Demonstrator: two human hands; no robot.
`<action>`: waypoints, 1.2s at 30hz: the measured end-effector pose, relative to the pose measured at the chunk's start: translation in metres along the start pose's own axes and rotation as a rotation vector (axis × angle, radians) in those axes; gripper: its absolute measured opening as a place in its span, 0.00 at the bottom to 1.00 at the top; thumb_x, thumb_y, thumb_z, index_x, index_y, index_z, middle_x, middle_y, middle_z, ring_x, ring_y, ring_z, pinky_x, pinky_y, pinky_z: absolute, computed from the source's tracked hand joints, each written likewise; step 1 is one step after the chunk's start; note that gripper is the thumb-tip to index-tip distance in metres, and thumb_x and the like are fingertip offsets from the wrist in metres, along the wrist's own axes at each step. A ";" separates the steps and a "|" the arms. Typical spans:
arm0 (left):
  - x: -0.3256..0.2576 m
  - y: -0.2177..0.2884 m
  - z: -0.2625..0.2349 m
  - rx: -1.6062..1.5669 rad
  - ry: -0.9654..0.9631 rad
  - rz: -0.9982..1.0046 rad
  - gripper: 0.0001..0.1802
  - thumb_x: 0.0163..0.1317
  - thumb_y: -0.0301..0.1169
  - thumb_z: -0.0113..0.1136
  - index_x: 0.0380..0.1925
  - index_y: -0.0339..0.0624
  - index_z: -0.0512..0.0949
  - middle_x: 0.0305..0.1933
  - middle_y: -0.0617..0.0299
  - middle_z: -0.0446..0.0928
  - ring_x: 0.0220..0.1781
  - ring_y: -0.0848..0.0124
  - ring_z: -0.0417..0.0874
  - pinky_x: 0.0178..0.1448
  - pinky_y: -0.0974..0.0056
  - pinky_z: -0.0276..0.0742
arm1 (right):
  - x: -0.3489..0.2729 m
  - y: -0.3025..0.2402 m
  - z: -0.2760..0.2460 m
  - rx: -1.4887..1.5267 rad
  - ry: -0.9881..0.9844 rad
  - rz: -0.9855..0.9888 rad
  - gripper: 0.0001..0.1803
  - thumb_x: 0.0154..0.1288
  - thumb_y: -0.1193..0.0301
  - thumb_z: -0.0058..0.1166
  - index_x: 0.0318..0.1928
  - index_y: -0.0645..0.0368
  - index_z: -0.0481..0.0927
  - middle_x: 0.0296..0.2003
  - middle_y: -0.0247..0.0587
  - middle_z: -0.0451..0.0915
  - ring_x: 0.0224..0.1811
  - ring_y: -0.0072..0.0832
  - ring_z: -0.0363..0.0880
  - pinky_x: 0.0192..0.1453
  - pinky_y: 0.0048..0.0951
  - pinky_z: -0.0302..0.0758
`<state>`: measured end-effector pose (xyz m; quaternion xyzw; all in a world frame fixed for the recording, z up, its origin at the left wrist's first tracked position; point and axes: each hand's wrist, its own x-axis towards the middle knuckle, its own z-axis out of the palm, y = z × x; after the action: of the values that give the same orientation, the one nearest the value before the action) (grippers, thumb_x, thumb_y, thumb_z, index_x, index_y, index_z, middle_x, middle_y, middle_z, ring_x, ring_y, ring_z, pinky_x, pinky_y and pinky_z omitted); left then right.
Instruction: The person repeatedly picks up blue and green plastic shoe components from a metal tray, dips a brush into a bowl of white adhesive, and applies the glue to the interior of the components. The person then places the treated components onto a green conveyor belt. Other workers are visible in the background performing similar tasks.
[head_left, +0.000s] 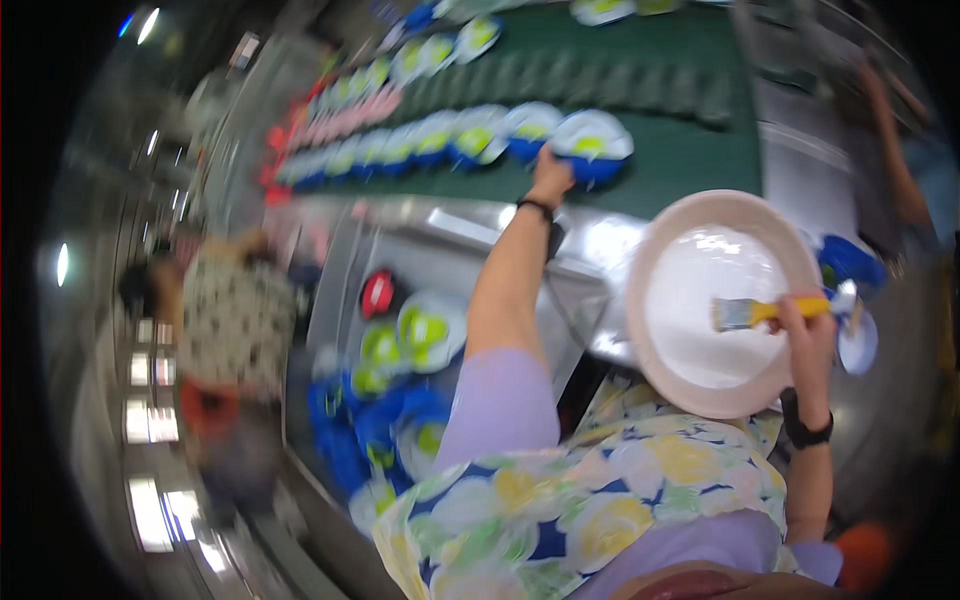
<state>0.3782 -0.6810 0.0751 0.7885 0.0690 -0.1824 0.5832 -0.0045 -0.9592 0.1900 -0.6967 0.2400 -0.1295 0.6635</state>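
My left hand [552, 182] reaches forward to the near end of a row on a green belt. Its fingers close on the edge of a blue, white and lime-green piece [596, 145] that looks like a shoe sole; blur hides the exact grip. At the right, my right hand [806, 322] grips a flat paintbrush [765, 312] by its yellow handle. The bristles hang over a pale pink basin [655, 350] of glossy white liquid [690, 275]; whether they touch it I cannot tell.
Similar pieces [420, 140] and a row of dark pieces [600, 90] lie along the green belt [680, 180]. At my left, a metal tray [335, 255] holds several more, loosely heaped. A blue item [850, 262] sits beyond the basin. Other people [240, 320] stand at both sides.
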 end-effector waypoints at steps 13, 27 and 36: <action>-0.254 -0.106 -0.317 1.131 0.441 -0.186 0.34 0.48 0.37 0.72 0.54 0.39 0.69 0.47 0.43 0.78 0.50 0.45 0.78 0.53 0.47 0.73 | 0.004 -0.014 0.015 -0.020 -0.195 0.038 0.09 0.71 0.66 0.55 0.39 0.60 0.75 0.28 0.33 0.76 0.26 0.16 0.73 0.33 0.18 0.69; -0.329 -0.056 -0.101 1.168 -0.086 0.815 0.29 0.55 0.25 0.61 0.59 0.40 0.70 0.46 0.49 0.72 0.47 0.52 0.74 0.51 0.50 0.69 | -0.013 -0.007 0.022 -0.181 -0.211 -0.154 0.12 0.68 0.65 0.59 0.40 0.63 0.77 0.32 0.37 0.81 0.32 0.21 0.80 0.36 0.22 0.78; -0.293 -0.038 -0.077 1.177 -0.243 1.220 0.28 0.49 0.18 0.56 0.53 0.52 0.79 0.62 0.56 0.72 0.62 0.55 0.72 0.61 0.50 0.65 | -0.016 -0.012 0.052 -0.315 -0.325 -0.302 0.14 0.62 0.66 0.63 0.38 0.64 0.76 0.25 0.47 0.80 0.27 0.34 0.80 0.33 0.31 0.74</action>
<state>0.1117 -0.5664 0.1684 0.8371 -0.5364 0.0739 0.0783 0.0098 -0.9062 0.1999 -0.8310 0.0411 -0.0746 0.5497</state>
